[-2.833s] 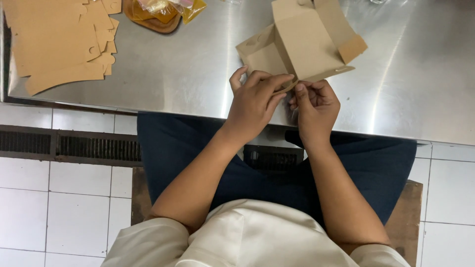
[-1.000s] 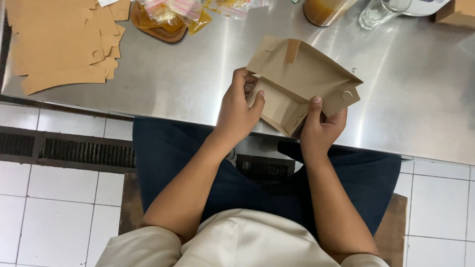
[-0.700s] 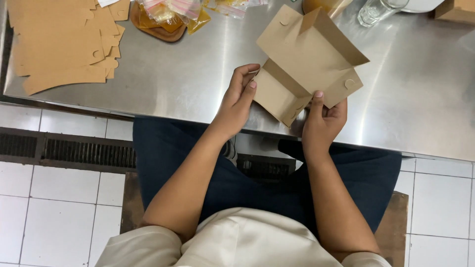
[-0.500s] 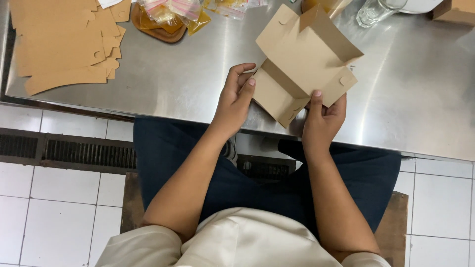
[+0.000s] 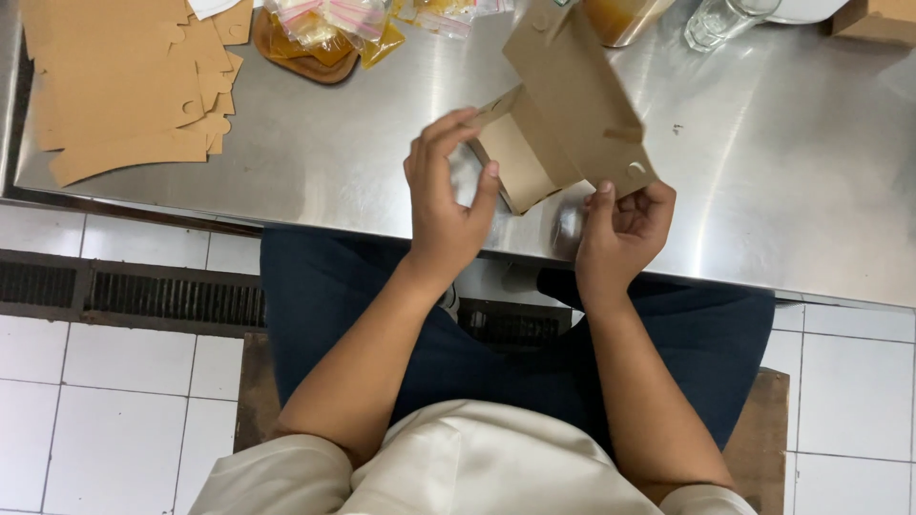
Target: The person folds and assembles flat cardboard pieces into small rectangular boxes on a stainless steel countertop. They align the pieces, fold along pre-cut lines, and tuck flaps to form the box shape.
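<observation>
A brown cardboard box point(image 5: 563, 110), partly folded with its flap raised, is tilted above the near edge of the steel table, right of centre.

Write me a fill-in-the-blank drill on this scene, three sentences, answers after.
1. Both hands, the left hand and the right hand, hold a brown cardboard ____.
2. The stack of flat cardboard blanks lies on the steel table at the person's far ____.
3. The empty clear ____ stands at the table's far edge, right of the box.

Missing words: box; left; glass
</observation>
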